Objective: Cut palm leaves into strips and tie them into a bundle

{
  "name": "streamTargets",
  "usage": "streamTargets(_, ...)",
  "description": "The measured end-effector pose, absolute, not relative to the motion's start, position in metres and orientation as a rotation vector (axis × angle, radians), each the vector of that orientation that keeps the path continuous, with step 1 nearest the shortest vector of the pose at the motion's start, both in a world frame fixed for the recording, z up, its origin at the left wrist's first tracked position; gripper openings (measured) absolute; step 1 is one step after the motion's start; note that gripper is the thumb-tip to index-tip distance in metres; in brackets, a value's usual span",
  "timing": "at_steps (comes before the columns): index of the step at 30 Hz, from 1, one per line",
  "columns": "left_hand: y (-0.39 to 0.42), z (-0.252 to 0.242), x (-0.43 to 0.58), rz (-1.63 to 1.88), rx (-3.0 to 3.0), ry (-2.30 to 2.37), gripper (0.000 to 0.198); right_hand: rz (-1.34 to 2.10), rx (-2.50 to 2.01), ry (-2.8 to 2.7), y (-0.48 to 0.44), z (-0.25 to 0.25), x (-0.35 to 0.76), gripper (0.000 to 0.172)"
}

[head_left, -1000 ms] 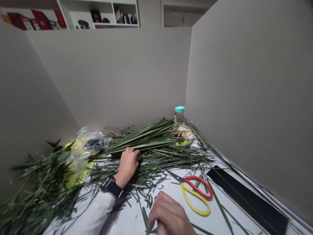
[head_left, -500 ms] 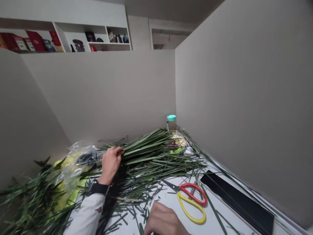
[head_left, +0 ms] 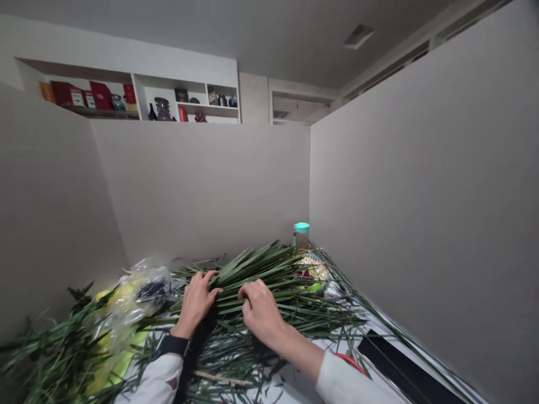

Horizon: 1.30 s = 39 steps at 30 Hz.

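Observation:
A thick bundle of long, narrow green leaves (head_left: 256, 275) lies across the white table (head_left: 295, 387). My left hand (head_left: 196, 303) and my right hand (head_left: 261, 307) rest side by side on it, fingers curled over the blades. Loose cut leaves spread beneath the bundle and my wrists. A black watch band (head_left: 174, 346) circles my left wrist. My right forearm hides most of the red-and-yellow scissors, leaving only a bit of red handle (head_left: 349, 362) showing.
Leafy bamboo-like stems (head_left: 54, 353) and a clear plastic bag (head_left: 145, 286) over yellow material lie left. A teal-capped bottle (head_left: 301, 235) and a food-filled package (head_left: 314, 269) stand at the back. A black flat board (head_left: 400, 365) lies right. Grey partition walls (head_left: 202, 191) surround the table.
My right hand has moved from near the scissors onto the bundle beside my left hand. The view has tilted upward, and my right forearm now covers the scissors.

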<state>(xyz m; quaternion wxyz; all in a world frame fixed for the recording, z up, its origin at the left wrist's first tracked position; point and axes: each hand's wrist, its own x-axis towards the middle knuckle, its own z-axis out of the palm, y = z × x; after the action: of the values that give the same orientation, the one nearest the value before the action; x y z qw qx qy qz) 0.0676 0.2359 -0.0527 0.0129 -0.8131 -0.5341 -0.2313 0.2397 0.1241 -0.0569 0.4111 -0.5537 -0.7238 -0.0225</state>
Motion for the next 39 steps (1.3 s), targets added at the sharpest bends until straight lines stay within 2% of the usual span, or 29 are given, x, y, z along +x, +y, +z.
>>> streamTargets(4,0.246,-0.057,0.058,-0.718,-2.542,-1.792,0.029,-0.196,-1.444,-1.751,0.182,-0.057,0.224,0.026)
streamTargets(13,0.259,-0.059,0.042,-0.748,-2.735,-1.870,0.027,-0.336,-1.373,-1.770,0.216,-0.109,0.207,0.036)
streamTargets(24,0.259,-0.063,0.052,-0.777,-2.876,-1.807,0.027,-0.388,-1.421,-1.654,0.215,-0.112,0.211,0.027)
streamTargets(39,0.260,-0.070,0.054,-0.843,-2.794,-1.829,0.028,-0.388,-1.461,-1.688,0.215,-0.115,0.210,0.027)
